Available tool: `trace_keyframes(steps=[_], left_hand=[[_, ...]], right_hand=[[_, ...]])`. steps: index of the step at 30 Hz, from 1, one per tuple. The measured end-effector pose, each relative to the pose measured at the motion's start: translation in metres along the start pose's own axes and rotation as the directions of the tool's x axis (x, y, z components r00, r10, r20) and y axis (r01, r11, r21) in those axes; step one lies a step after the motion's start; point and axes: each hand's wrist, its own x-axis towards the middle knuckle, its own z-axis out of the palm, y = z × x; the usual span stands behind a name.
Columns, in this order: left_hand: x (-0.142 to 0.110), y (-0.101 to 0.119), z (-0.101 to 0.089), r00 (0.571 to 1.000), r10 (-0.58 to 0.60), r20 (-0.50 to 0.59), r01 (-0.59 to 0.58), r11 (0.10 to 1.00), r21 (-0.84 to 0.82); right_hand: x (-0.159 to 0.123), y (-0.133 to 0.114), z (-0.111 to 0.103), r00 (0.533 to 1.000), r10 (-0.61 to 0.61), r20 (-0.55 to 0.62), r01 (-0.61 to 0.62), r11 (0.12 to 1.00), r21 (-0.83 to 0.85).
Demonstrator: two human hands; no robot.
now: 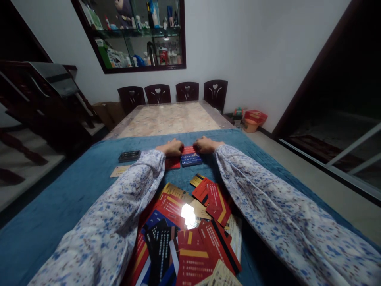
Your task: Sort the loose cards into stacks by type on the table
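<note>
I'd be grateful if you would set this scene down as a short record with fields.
left hand: at the left end of the red card
right hand: at the right end of the red card
between hands: red card
just nearer: blue card stack
far left: black card stack, beige card
foreground: loose, overlapping card pile
surface: blue cloth over part of table
</note>
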Motion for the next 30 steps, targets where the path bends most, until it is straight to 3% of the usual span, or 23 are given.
trace_keyframes(steps=[15,21,30], left_hand=[[-0.012,0.009,-0.006,0.999,0.006,-0.046,-0.006,1.0,0.002],[-0.017,0.009,-0.003,0.99,0.013,-0.14,-0.008,0.999,0.035],[-0.037,0.019,0.006,0.95,0.074,-0.304,-0.063,0.997,0.045]], right_hand=[[0.001,0.003,0.005,0.999,-0.016,-0.03,0.016,1.0,-0.01],[-0.002,0.006,0.005,0.998,0.005,-0.063,-0.003,1.0,0.021],[-0.03,0.011,-0.004,0.972,-0.03,-0.233,0.039,0.999,0.033]])
